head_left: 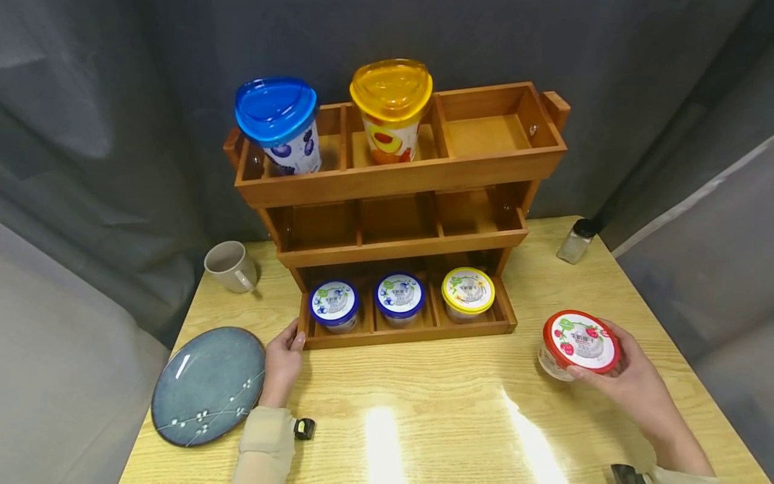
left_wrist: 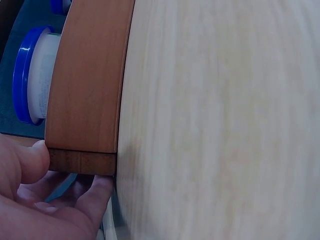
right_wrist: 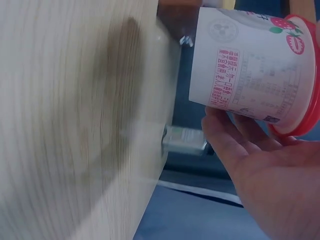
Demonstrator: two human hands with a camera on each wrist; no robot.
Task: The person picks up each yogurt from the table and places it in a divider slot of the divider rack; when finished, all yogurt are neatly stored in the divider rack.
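Observation:
My right hand (head_left: 635,376) holds a cup with a red lid and strawberry print (head_left: 580,341) above the right side of the table. In the right wrist view the fingers (right_wrist: 225,140) curl round the white side of this cup (right_wrist: 250,65). At the left end of a three-tier wooden rack (head_left: 411,336), my left hand (head_left: 284,359) grips the lowest tier's front corner. The left wrist view shows the thumb (left_wrist: 35,162) against that corner. Two blue-lidded cups (head_left: 334,302) and a yellow-lidded cup (head_left: 468,292) sit in the lowest tier's compartments.
A tall blue-lidded cup (head_left: 278,121) and a tall yellow-lidded cup (head_left: 392,107) stand in the top tier. A grey-blue plate (head_left: 208,383) and a mug (head_left: 232,266) are at the left. A black-capped jar (head_left: 576,242) stands at the back right. Grey curtains surround the table.

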